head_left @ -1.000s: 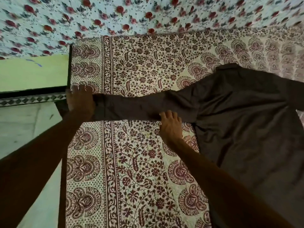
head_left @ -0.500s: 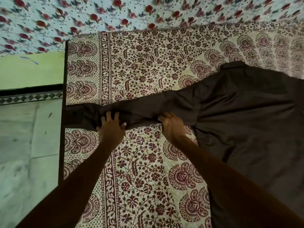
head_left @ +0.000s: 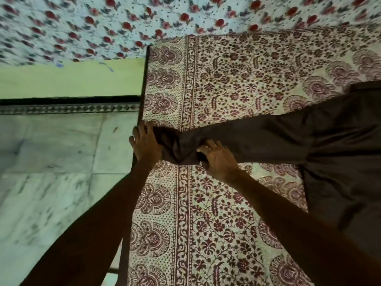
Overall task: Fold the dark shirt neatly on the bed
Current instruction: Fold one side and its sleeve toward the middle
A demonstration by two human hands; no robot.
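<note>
The dark brown shirt (head_left: 340, 145) lies flat on the patterned bed sheet (head_left: 216, 83), its body at the right and one long sleeve stretched left to the bed's edge. My left hand (head_left: 145, 144) covers the cuff end of that sleeve at the edge of the bed, fingers curled over the cloth. My right hand (head_left: 216, 156) grips the sleeve a little to the right, fingers bent into the fabric. Between the two hands the sleeve is bunched and creased. The shirt's right part runs out of view.
The bed's dark frame edge (head_left: 142, 100) runs down just left of my left hand. Beyond it lie a pale marble floor (head_left: 51, 162) and a green wall (head_left: 68, 79). A floral red-and-white cloth (head_left: 144, 21) lies along the far side of the bed.
My left hand moved back left to the sleeve's cuff end. My right hand slid left along the sleeve. The sleeve end, flat before, is now bunched between the hands.
</note>
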